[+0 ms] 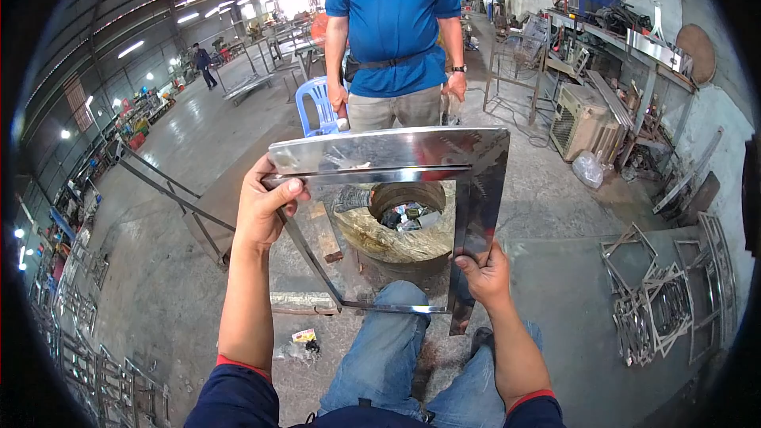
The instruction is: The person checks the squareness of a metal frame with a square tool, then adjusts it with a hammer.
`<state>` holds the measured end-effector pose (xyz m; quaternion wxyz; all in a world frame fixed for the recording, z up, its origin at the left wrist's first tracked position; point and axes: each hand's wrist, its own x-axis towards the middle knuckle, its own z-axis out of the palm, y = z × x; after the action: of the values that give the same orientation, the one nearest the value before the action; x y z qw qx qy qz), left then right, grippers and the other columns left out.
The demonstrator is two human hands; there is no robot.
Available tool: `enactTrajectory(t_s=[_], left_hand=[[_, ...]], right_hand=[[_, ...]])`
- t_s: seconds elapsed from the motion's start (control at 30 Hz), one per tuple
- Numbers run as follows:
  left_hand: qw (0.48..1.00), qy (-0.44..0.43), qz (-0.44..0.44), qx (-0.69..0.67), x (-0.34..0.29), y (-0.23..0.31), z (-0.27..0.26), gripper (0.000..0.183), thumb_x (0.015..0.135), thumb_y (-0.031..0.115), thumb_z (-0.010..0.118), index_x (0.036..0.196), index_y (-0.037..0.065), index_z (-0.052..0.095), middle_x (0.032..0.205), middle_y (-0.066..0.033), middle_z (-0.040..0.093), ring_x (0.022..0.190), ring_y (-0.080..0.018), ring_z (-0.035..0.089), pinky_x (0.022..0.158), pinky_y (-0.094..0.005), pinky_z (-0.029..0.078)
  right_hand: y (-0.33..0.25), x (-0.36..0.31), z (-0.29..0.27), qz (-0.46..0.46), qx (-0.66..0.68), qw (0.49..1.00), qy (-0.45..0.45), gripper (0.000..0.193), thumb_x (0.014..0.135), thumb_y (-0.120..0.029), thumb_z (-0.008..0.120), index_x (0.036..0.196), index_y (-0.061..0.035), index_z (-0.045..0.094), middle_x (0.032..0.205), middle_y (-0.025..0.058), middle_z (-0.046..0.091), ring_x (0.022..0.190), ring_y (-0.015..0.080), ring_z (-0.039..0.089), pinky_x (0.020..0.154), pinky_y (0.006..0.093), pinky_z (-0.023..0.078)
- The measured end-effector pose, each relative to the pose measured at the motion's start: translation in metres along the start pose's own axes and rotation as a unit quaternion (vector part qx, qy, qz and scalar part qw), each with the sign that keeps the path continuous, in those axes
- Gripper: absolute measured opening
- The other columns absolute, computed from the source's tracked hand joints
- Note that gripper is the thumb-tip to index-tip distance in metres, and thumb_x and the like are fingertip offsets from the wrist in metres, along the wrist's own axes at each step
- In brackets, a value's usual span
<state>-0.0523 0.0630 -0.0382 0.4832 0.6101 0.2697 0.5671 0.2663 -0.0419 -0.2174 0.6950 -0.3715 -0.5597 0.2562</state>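
A shiny metal frame is held up in front of me, its wide polished bar along the top and another wide bar down the right side. Thinner bars form its left and lower sides. My left hand is closed round the upper left corner, thumb on the near face. My right hand grips the lower part of the right bar, thumb in front. The frame's lower bar passes close over my knee. Through its opening shows a round drum with a rough rim and bits of litter inside.
A person in a blue shirt stands just beyond the frame, near a blue plastic chair. Metal frames lie piled at right; more frames stand at lower left. A cluttered shelf lines the right wall. A wooden block lies beside the drum.
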Motion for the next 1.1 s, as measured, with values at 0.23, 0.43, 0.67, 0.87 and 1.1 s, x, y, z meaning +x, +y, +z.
enactTrajectory(t_s=[0.23, 0.43, 0.67, 0.87, 1.1], left_hand=[[0.999, -0.01, -0.012, -0.034, 0.016, -0.009, -0.005, 0.033, 0.087, 0.024, 0.076, 0.108, 0.002, 0.064, 0.085, 0.0006, 0.063, 0.05, -0.0046, 0.045, 0.045, -0.0195, 0.032], [1.0, -0.011, -0.024, -0.014, 0.025, -0.019, -0.008, 0.034, 0.089, 0.025, 0.074, 0.112, 0.002, 0.063, 0.081, 0.0032, 0.059, 0.05, -0.0026, 0.041, 0.045, -0.0182, 0.03], [0.999, -0.026, -0.028, -0.017, 0.035, -0.022, -0.009, 0.038, 0.098, 0.039, 0.061, 0.109, 0.003, 0.062, 0.076, 0.0028, 0.056, 0.048, -0.0028, 0.036, 0.044, -0.0179, 0.028], [0.993, -0.066, -0.088, 0.046, 0.036, -0.005, -0.019, 0.049, 0.097, 0.042, 0.061, 0.122, -0.001, 0.059, 0.072, 0.0006, 0.058, 0.051, -0.0052, 0.046, 0.048, -0.0185, 0.035], [0.853, -0.26, -0.093, 0.443, 0.018, 0.093, -0.036, 0.045, 0.09, 0.037, 0.071, 0.114, 0.0, 0.064, 0.075, -0.0061, 0.065, 0.071, -0.0135, 0.063, 0.064, -0.0307, 0.05]], right_hand=[[0.015, 0.006, 0.001, 0.038, 0.077, 0.996, -0.003, 0.055, 0.09, -0.018, 0.076, 0.13, 0.0057, 0.048, 0.109, 0.0098, 0.068, 0.096, 0.0154, 0.067, 0.089, 0.0304, 0.054], [0.02, 0.013, 0.001, 0.054, 0.033, 0.998, -0.008, 0.059, 0.089, -0.024, 0.077, 0.132, 0.0032, 0.049, 0.112, 0.0083, 0.066, 0.099, 0.0147, 0.065, 0.091, 0.0311, 0.052], [0.037, 0.019, 0.005, 0.074, 0.081, 0.994, 0.008, 0.053, 0.088, -0.025, 0.077, 0.127, 0.0009, 0.051, 0.111, 0.0066, 0.066, 0.098, 0.0135, 0.064, 0.091, 0.0287, 0.049], [0.043, 0.016, -0.008, 0.053, 0.04, 0.997, 0.038, 0.046, 0.091, -0.016, 0.074, 0.126, 0.0014, 0.051, 0.105, 0.0068, 0.067, 0.094, 0.0135, 0.064, 0.087, 0.028, 0.05], [0.042, 0.014, -0.16, -0.003, -0.222, 0.941, 0.255, 0.031, 0.095, -0.015, 0.068, 0.119, 0.0018, 0.056, 0.087, 0.0049, 0.066, 0.072, 0.0112, 0.06, 0.066, 0.0258, 0.05]])
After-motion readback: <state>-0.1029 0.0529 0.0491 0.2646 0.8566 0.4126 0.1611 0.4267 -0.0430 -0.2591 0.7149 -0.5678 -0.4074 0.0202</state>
